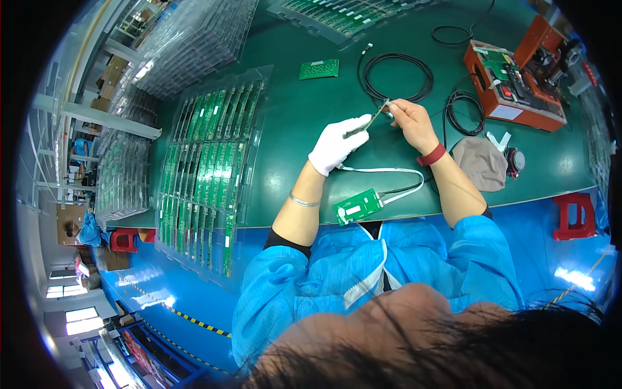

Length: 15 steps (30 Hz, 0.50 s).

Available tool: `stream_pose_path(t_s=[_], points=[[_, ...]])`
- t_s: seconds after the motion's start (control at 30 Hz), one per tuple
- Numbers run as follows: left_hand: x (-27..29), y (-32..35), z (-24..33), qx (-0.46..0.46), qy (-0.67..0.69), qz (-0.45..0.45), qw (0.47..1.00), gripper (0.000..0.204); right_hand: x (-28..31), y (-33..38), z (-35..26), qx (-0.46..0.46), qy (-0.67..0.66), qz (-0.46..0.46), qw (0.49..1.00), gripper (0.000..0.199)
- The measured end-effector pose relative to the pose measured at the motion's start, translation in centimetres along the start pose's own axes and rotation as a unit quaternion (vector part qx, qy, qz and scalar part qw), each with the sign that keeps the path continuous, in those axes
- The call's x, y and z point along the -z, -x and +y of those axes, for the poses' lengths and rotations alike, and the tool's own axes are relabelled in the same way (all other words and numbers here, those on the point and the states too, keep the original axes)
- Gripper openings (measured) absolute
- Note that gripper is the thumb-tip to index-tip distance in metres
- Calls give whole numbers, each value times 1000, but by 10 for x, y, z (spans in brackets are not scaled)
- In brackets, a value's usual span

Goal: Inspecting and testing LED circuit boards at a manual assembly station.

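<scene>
Here, one board (378, 117) in gloved fingers (356, 122)

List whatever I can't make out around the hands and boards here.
In the head view:
The held board: its face, seen nearly edge-on and partly covered by the gloved left hand.
The right hand: what exactly its fingertips touch, too small and partly covered by the hand itself.
The far boards: some cut off by the upper edge.
The loose green board: its components, too small.
</scene>
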State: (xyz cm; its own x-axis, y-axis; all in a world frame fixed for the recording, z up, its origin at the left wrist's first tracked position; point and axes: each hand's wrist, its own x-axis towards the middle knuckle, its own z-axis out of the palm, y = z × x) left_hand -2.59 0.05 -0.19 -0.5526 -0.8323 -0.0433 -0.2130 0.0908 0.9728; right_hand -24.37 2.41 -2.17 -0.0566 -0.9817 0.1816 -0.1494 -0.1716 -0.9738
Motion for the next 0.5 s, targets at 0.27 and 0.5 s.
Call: stream_pose_path(t_s=[0.27, 0.5], points=[[0, 1, -31, -196, -154, 57, 967, 43, -6, 0, -3, 37, 90, -15, 995, 24], [-11, 9, -18, -246, -345, 127, 897, 44, 9, 1, 8, 185, 223, 58, 955, 30]])
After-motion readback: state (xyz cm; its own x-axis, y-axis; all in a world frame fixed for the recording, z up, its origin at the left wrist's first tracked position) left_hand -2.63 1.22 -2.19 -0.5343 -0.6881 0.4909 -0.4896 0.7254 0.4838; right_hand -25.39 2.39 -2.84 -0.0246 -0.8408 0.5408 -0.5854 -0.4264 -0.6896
